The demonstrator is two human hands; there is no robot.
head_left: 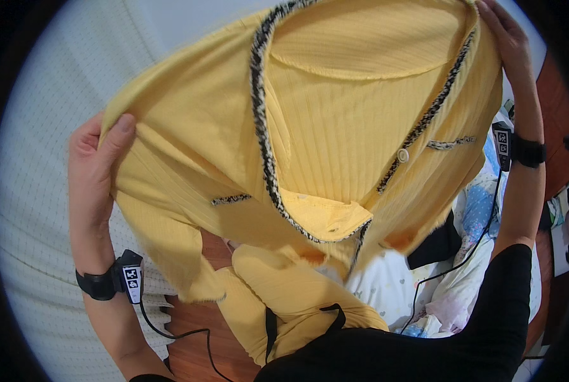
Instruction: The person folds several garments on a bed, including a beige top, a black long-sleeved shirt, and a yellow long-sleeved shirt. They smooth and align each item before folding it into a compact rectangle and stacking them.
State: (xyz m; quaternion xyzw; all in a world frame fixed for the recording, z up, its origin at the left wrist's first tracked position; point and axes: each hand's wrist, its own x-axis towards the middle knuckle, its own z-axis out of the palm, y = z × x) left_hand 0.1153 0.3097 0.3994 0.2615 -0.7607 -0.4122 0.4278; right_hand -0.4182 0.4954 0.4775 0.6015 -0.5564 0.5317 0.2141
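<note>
A yellow ribbed cardigan [335,140] with black-and-white braided trim is spread wide in front of me, its front open. My left hand [100,153] pinches the cardigan's left side, thumb over the fabric. At the upper right, my right hand [506,35] grips the opposite shoulder; its fingers are partly behind the cloth. A white button [403,155] sits on the right trim, and short trimmed pocket edges show on both fronts. One sleeve [170,248] hangs down below my left hand.
White curtain [49,210] hangs along the left. Patterned bedding [392,286] with a black cloth [437,245] on it lies at the right. Brown wooden floor [192,325] shows below. Cables [176,334] run from the wrist-worn devices. My legs are in yellow trousers [297,293].
</note>
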